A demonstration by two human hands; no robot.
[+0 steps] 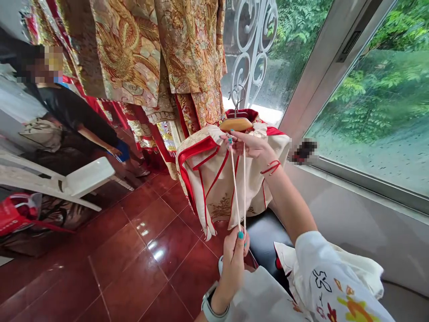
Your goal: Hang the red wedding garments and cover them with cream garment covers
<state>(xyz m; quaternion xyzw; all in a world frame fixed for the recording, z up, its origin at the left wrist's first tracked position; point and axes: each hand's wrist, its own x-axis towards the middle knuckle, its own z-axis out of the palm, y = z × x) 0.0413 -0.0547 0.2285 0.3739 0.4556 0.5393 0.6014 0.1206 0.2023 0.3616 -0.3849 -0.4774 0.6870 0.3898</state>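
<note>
A cream jacket with red trim (217,179) hangs on a wooden hanger (236,124) in front of me, its front falling open. Two strands of a white cord (235,188) run taut down from its neck area. My left hand (234,255), with a watch on the wrist, is closed round the lower part of the cord, thumb on top. Up at the jacket's neck, my right hand (250,145), wearing a red string bracelet, has its fingers bent at the cord's upper end. The fingers partly hide how the cord is fixed there.
Gold embroidered garments (130,49) hang behind the jacket. A black seat (270,237) stands below it, with white cloth (355,264) beside it. To the right is a window (368,134). A person (80,107) and a white chair (89,176) are at left.
</note>
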